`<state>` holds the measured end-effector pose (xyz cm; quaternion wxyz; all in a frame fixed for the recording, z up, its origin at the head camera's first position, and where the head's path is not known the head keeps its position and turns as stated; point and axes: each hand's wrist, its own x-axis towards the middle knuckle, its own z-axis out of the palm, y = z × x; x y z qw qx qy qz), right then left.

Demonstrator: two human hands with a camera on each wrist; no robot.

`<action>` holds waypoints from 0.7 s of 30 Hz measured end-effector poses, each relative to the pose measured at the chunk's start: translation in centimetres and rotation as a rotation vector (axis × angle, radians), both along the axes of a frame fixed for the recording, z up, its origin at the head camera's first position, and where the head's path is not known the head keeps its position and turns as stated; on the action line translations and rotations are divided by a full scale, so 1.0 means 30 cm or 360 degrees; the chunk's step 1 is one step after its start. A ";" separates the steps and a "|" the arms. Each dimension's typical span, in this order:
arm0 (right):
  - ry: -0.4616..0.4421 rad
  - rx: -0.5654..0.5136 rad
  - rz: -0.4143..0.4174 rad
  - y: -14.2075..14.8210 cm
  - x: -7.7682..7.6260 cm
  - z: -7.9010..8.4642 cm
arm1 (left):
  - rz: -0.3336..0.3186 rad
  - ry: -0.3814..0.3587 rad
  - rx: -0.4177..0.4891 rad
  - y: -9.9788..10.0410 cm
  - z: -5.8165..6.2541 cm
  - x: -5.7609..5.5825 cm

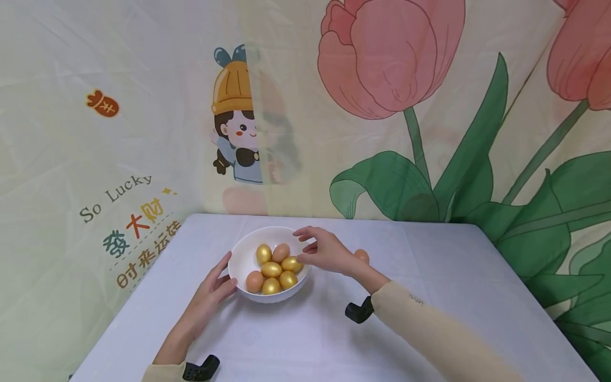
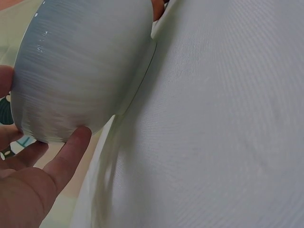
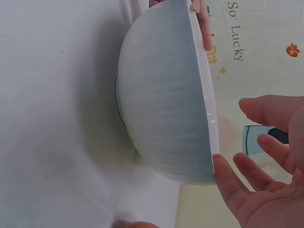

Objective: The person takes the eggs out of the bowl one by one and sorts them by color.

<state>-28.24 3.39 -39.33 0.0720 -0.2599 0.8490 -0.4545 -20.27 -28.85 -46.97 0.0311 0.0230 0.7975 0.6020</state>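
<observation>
A white bowl stands on the table, holding several golden eggs and two brown eggs. My left hand touches the bowl's left side, its fingers spread along the outer wall and rim. In the left wrist view, fingertips of that left hand rest on the outer wall. Over the right part of the rim is my right hand, its fingers apart and holding nothing. The right wrist view shows one fingertip of the right hand right at the rim.
Another brown egg lies on the table to the right of the bowl, partly hidden by my right wrist. A white cloth covers the table. Behind it hangs a printed curtain with tulips and a cartoon figure.
</observation>
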 end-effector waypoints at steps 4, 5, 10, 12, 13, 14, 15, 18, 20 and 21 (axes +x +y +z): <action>-0.0017 0.0039 0.0018 -0.038 -0.008 -0.005 | -0.0003 -0.0001 -0.0008 0.001 0.001 0.001; -0.0015 0.0050 0.0025 -0.049 -0.011 -0.007 | -0.0003 -0.0001 -0.0008 0.001 0.001 0.002; -0.0026 0.0117 0.0063 -0.104 -0.027 -0.018 | -0.0003 0.0007 -0.0001 -0.002 0.000 0.003; -0.0033 0.0152 0.0077 -0.124 -0.030 -0.019 | 0.0000 0.0002 0.0003 -0.002 -0.001 0.003; -0.0037 0.0170 0.0077 -0.134 -0.031 -0.022 | 0.0002 0.0000 0.0004 -0.002 -0.001 0.004; -0.0032 0.0187 0.0079 -0.142 -0.034 -0.025 | 0.0003 -0.0002 0.0005 -0.002 -0.002 0.003; -0.0028 0.0199 0.0074 -0.151 -0.036 -0.027 | 0.0004 -0.0005 0.0005 -0.001 -0.001 0.004; -0.0006 0.0229 0.0039 -0.173 -0.044 -0.037 | 0.0002 -0.0001 -0.0002 0.001 0.000 0.004; 0.0008 0.0240 0.0016 -0.186 -0.048 -0.041 | -0.0001 0.0009 -0.0010 0.002 0.001 0.004; 0.0008 0.0243 0.0005 -0.191 -0.050 -0.042 | -0.0002 0.0013 -0.0013 0.002 0.002 0.005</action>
